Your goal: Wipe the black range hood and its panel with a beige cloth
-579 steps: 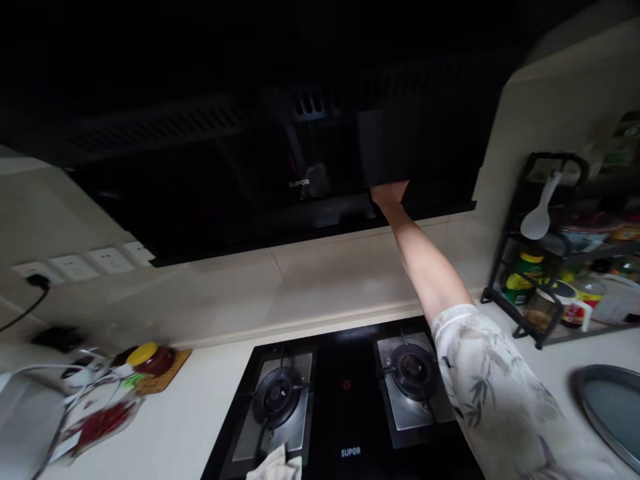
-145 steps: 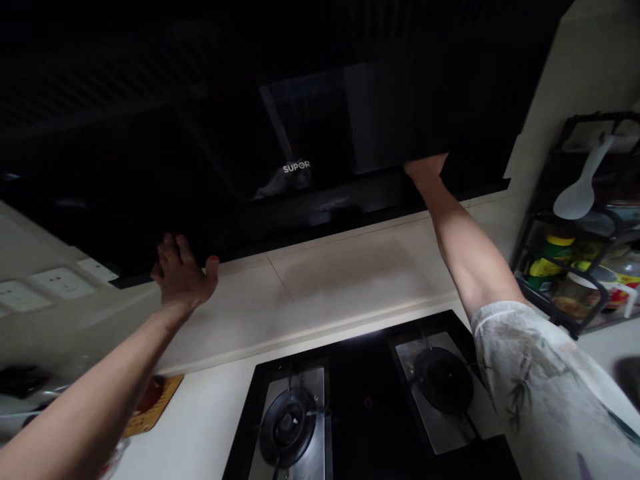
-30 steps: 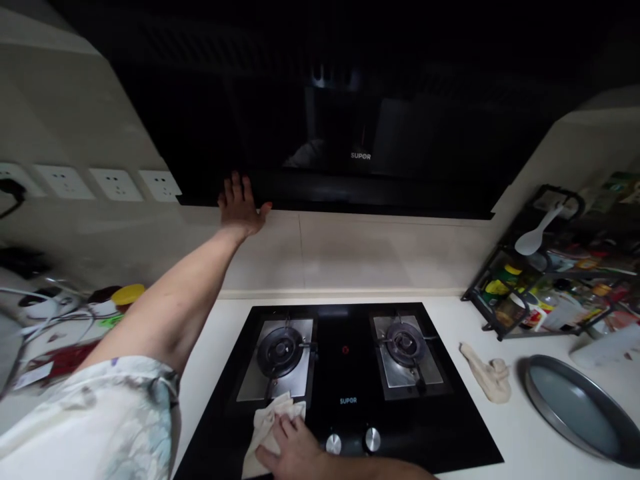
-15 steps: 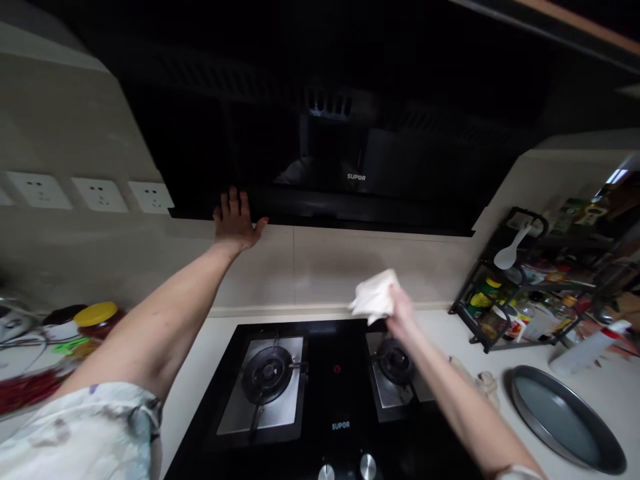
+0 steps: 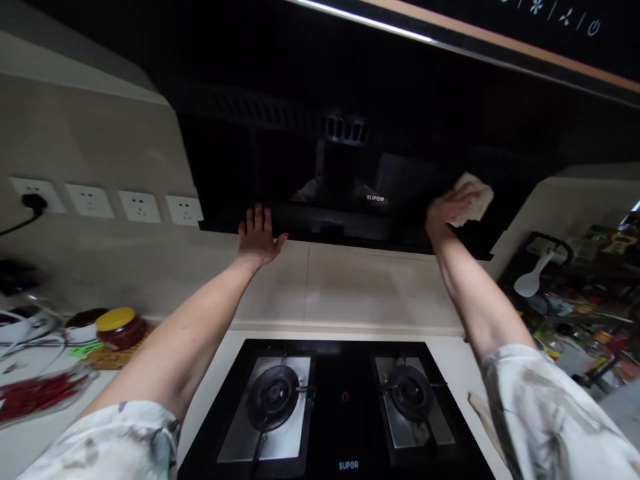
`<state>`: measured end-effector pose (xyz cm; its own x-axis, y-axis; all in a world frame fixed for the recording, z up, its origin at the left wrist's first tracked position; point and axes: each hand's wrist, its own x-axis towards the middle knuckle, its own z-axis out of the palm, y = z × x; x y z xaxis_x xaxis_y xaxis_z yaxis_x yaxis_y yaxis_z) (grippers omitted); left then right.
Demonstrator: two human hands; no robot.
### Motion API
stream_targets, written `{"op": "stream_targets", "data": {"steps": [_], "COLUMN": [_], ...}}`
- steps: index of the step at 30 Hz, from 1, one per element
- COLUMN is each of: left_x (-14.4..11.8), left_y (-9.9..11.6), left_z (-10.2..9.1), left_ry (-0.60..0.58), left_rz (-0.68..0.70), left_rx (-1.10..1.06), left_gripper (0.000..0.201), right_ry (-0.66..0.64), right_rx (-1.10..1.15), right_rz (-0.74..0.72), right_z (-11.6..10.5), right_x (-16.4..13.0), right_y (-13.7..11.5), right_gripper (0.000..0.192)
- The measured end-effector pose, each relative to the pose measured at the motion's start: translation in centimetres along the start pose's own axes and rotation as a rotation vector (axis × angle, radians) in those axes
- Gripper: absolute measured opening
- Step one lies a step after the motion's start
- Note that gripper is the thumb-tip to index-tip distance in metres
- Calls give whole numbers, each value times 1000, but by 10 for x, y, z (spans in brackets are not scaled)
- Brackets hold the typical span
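By the right end of the black hood [image 5: 300, 157]: cloth [image 5: 479, 199] bunched in the right hand [image 5: 449, 205]
Left hand [image 5: 257, 239] is spread at its lower edge. From my remote seat I'd guess mid-wipe; can't tell what's done or left.

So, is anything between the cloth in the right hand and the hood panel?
Nothing visible: the right hand holds the cloth up at the hood panel, though contact is hard to tell. The left hand is off to the side, at the panel's lower edge.
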<state>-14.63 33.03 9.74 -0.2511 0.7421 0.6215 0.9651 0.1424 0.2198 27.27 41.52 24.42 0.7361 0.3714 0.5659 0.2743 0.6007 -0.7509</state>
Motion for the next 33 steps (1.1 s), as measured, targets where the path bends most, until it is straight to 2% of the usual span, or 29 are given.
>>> {"op": "stream_targets", "data": {"steps": [1,3,5,8,10,11,13,15,17,20,22,24,26,28,31,33], "left_x": [0,0,0,1,2,2,2,1,0,-1,-2,-3,-4,-4,-4,-4], "left_y": [0,-2,-4,-8,-9,-10,-10,-9,-8,-7,-7,-7,-6,-6,-4,-4], "left_z": [1,3,5,9,10,9,8,6,3,-2,-4,-4,-5,-5,-6,-7], "left_ry": [4,20,37,43,47,50,50,39,23,-9,-23,-16,-3,4,1,2], "left_rz": [5,12,12,13,16,15,12,6,-3,-1,5,11,12,10,6,7], "left_rx": [1,8,16,29,39,45,57,65,69,63,53,54,68,83,97,98], "left_gripper": [91,90,90,90,90,89,89,89,88,87,87,86,86,85,86,86], "right_ry": [-10,-149,-419,-969,-1237,-1314,-1362,-1328,-1256,-1117,-987,-826,-658,-512,-301,-206], "right_rx": [0,33,115,301,420,471,552,571,443,-22,-338,-565,-706,-772,-774,-775], "right_rz": [-31,-211,-369,-544,-554,-530,-476,-479,-527,-669,-792,-836,-764,-605,-277,-195], "right_z": [22,62,93,126,137,139,134,117,93,53,30,11,-6,-25,-61,-86], "right_x": [-24,-80,-137,-203,-221,-222,-209,-182,-151,-106,-77,-47,-13,26,88,127], "right_y": [-5,-16,-28,-45,-53,-56,-58,-56,-51,-37,-25,-9,7,23,48,64], "right_gripper": [51,56,55,47,38,33,25,38,50,33,45,54,58,61,63,63]}}
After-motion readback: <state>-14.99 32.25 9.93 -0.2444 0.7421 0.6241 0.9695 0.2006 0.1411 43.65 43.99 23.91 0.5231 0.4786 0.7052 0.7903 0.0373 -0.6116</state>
